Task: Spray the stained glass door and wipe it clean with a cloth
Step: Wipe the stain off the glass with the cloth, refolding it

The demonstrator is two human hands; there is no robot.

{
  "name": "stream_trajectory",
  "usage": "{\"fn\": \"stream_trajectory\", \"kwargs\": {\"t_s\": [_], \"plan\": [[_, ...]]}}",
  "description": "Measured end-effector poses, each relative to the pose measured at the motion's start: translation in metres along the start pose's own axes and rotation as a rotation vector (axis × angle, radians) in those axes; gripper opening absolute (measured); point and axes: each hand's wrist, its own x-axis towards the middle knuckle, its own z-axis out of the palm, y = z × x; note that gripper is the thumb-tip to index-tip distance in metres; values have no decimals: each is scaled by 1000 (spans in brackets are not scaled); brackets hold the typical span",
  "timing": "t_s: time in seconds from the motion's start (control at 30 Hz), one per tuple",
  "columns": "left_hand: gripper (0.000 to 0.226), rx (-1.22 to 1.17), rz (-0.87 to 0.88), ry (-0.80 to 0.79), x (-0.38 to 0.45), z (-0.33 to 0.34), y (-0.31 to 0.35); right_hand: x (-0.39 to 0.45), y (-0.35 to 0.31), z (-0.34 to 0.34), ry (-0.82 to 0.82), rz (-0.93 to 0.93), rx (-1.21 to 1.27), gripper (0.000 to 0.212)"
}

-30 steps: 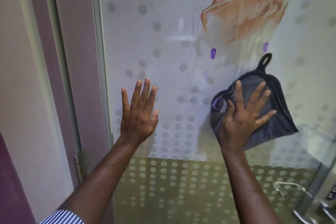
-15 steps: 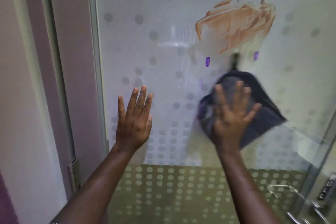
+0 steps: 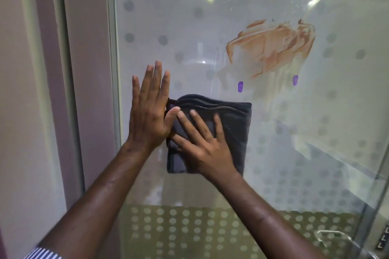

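Observation:
The glass door (image 3: 168, 27) with frosted dots fills the view. A smeared orange-brown stain (image 3: 273, 48) sits on it at upper right, with two small purple marks (image 3: 240, 86) below the smear. A dark grey cloth (image 3: 231, 124) lies flat against the glass, below and left of the stain. My right hand (image 3: 202, 147) presses on the cloth with fingers spread. My left hand (image 3: 150, 107) rests flat on the glass, fingers up, its thumb touching the cloth's left edge.
A metal door frame (image 3: 111, 69) and a mauve wall (image 3: 84, 48) stand to the left. A metal handle (image 3: 336, 239) and a dark lock plate (image 3: 384, 237) show at the bottom right corner.
My right hand has slid the cloth left across the glass until it meets my left hand. The cloth now lies squarer. The view has shifted, with the stain lower in frame.

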Motion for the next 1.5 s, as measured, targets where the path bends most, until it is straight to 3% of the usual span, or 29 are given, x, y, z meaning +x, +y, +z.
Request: {"fn": "stream_trajectory", "kwargs": {"t_s": [0.1,0.17,0.27,0.3,0.37,0.47,0.63,0.73,0.83,0.97,1.03,1.3,1.5], "plan": [[79,66,4,-21,16,0,-11,3,26,-2,89,145,72,52],[82,119,5,-46,18,2,-14,-15,61,-11,123,407,-28,59],[81,198,-4,-70,16,5,-13,-46,122,-34,274,962,-106,45],[80,219,-10,-76,16,5,-12,-51,135,-41,316,1090,-86,45],[80,249,-21,-82,16,6,-10,-49,146,-46,358,1178,-52,46],[81,270,-30,-84,16,7,-10,-29,139,-41,333,1085,-53,48],[76,241,-35,-68,17,8,-11,39,67,-22,121,371,-85,47],[74,225,-40,-57,16,7,-13,63,59,-19,110,149,-59,47],[75,211,-37,-52,15,7,-13,49,107,-30,176,272,-14,53],[74,210,-42,-55,15,5,-13,4,180,-59,292,960,-112,47],[76,215,-43,-58,15,5,-12,7,201,-72,361,1118,-28,51],[79,254,-35,-67,14,6,-12,100,234,-88,413,1028,-28,48],[79,267,-35,-73,14,8,-11,145,219,-85,348,714,31,44]]}}
